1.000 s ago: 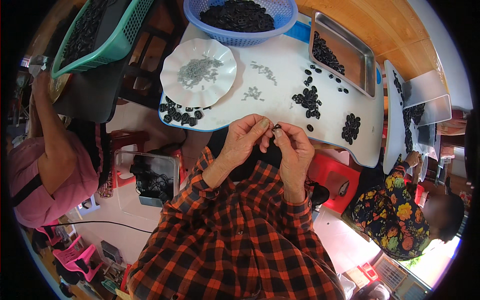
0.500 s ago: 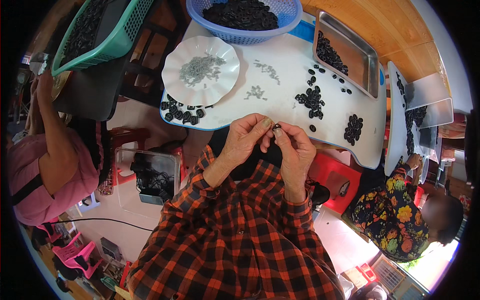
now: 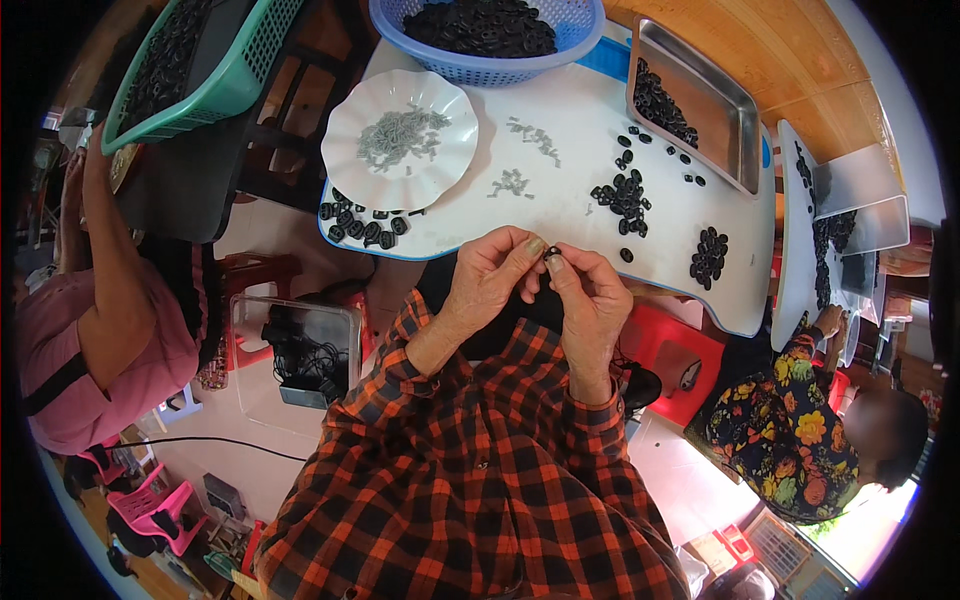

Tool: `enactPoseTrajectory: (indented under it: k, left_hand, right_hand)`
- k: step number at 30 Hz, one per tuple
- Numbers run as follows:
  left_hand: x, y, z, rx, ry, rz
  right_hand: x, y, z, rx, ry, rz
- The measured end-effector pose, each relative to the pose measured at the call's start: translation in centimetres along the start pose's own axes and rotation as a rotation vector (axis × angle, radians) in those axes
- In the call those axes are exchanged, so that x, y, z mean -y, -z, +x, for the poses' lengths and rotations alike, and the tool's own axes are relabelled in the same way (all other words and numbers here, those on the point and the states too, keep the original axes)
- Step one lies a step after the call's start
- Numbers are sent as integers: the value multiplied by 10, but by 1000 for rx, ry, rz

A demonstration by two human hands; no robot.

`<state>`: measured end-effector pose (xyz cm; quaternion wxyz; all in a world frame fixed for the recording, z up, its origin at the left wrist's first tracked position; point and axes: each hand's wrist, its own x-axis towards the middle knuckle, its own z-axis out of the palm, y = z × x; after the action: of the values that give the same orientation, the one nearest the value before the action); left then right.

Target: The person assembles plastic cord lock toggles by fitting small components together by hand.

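Just past the table's near edge, my left hand [image 3: 497, 277] and my right hand [image 3: 592, 298] meet with their fingertips together. A small black oval piece [image 3: 552, 252] is pinched between the thumb and fingers of my right hand. My left thumb and forefinger are pressed together against its left side; whatever they hold is too small to make out. Ahead on the white table lie small clear grey pieces in two loose groups, the nearer group [image 3: 511, 183] close beyond my left hand. A pile of black oval pieces [image 3: 622, 200] lies beyond my right hand.
A white scalloped plate [image 3: 345, 165] bears more grey pieces. Behind stand a blue basket [image 3: 480, 72] and a metal tray [image 3: 725, 115] with black pieces. Another black pile [image 3: 709, 258] lies right. Co-workers sit at left [image 3: 110, 340] and right [image 3: 790, 420]; a red stool [image 3: 690, 350] stands nearby.
My two hands stay together around the black piece with hardly any movement. The arm of the person at left has shifted, and the view has moved very slightly.
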<state>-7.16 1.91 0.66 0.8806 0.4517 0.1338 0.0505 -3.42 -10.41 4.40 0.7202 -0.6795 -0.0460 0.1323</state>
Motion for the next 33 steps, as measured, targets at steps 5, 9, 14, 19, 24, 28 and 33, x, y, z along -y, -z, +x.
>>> enactPoseTrajectory:
  k: [5,9,14,19,24,28,33]
  left_hand:
    - [-2,-3,-2,-14,-58,106]
    - [-3,-3,-2,-13,-133,212]
    - [-6,-5,-3,-9,-197,320]
    - [-3,-6,-3,9,-239,396]
    - [-1,-4,-1,30,-136,284]
    - [2,-4,0,35,-148,163]
    - [2,-4,0,24,-175,236]
  right_hand:
    - [1,-2,-2,-14,45,5]
    - [3,-3,-3,-41,65,-83]
    - [4,-2,-5,-60,75,-146]
    - [2,-2,-7,-76,198,-253]
    - [3,-4,-4,-77,145,-212]
    - [2,-1,-1,-57,46,-86]
    - [-1,3,0,-58,24,-109]
